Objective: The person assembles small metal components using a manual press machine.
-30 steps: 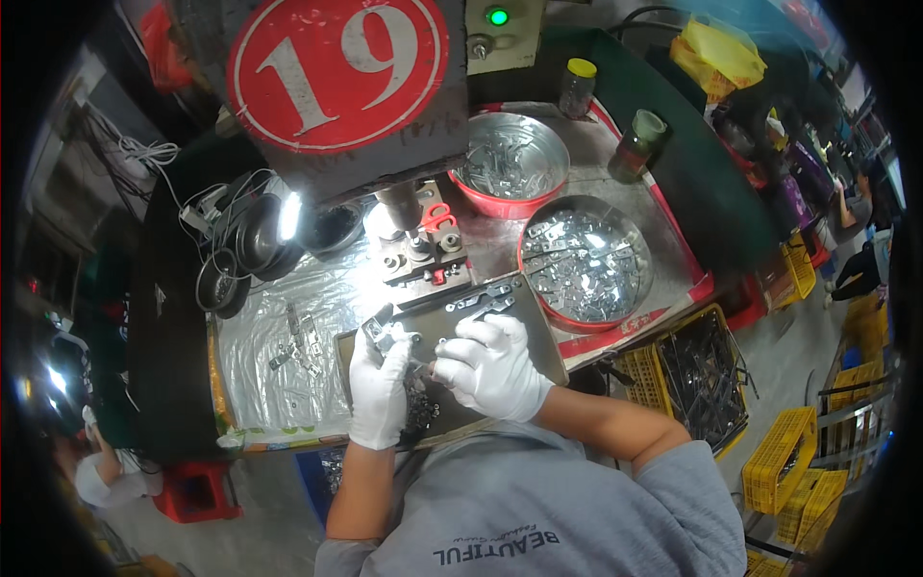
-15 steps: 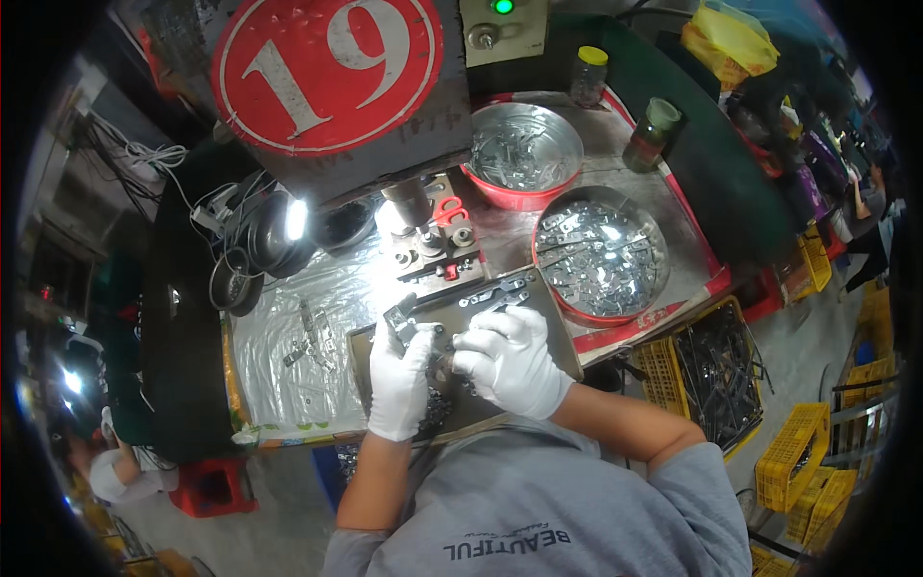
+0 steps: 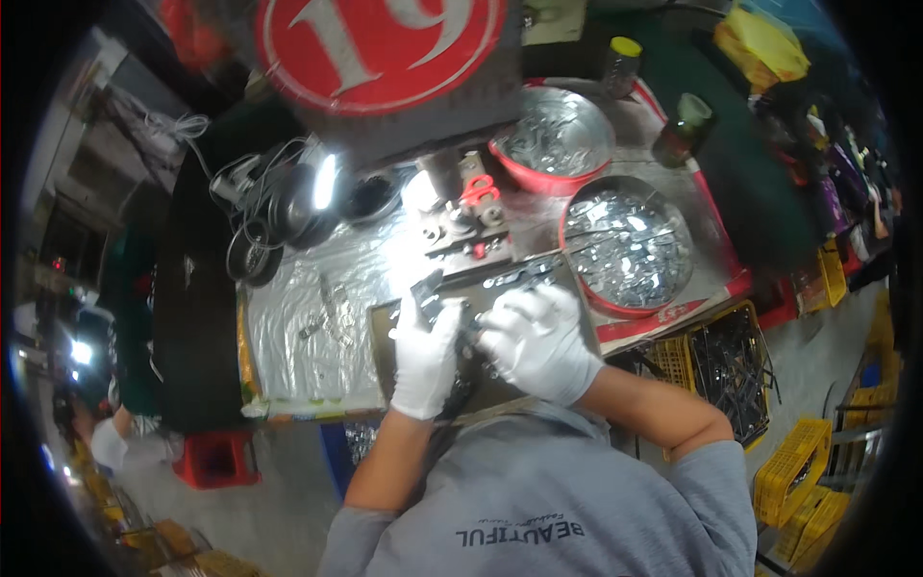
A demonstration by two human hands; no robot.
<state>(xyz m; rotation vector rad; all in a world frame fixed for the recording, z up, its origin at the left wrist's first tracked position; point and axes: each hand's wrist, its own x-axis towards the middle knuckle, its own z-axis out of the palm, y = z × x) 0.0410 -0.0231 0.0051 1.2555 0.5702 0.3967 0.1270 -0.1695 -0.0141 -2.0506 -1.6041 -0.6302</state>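
A: Left hand (image 3: 426, 354)?
B: Gloved, curled shut on a small dark part (image 3: 426, 288), held over the tray (image 3: 385, 332).
A: Right hand (image 3: 536, 341)?
B: Gloved, fingers bent, laid on the tray just right of the left; grip cannot be told. Bowl (image 3: 625, 245) of metal pieces sits right of the tray.

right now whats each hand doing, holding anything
Left hand: white glove, closed on a small dark metal part over the dark tray.
Right hand: white glove, fingers curled on the tray; what it holds cannot be told.
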